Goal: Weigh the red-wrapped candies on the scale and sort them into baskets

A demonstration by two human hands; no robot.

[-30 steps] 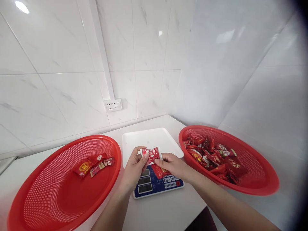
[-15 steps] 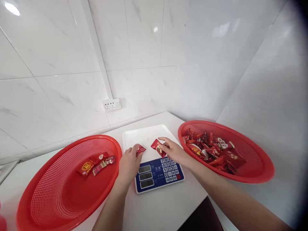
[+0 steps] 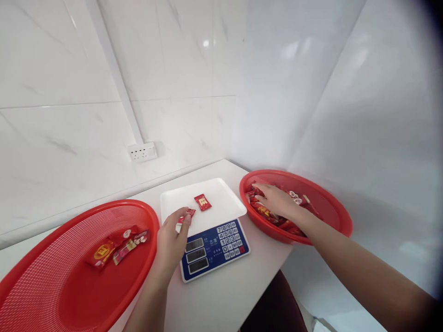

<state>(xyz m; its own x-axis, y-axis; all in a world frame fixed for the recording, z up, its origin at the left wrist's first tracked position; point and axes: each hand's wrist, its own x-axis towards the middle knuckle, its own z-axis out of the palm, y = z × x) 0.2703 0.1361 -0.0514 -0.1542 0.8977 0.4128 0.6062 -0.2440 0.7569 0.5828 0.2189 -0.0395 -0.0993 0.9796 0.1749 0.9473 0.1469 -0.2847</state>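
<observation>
A blue-faced electronic scale (image 3: 214, 246) with a white weighing tray (image 3: 221, 203) stands between two red mesh baskets. One red candy packet (image 3: 202, 202) lies on the tray. My left hand (image 3: 173, 240) hovers at the tray's near-left edge, pinching a second small red candy packet (image 3: 187, 214) in its fingertips. My right hand (image 3: 275, 200) reaches into the right basket (image 3: 332, 212), fingers spread over the heap of red wrapped candies (image 3: 277, 216). The left basket (image 3: 69, 286) holds a few candy packets (image 3: 117, 244).
A white counter (image 3: 221, 299) runs into a corner of white marbled wall tiles. A white socket strip (image 3: 141, 151) sits on the wall behind the scale, with a vertical cable duct above it. The counter's front edge is close below the scale.
My right hand let go of its packet on the tray and moved right into the candy basket. My left hand stays by the tray with its packet. The view swung to the right.
</observation>
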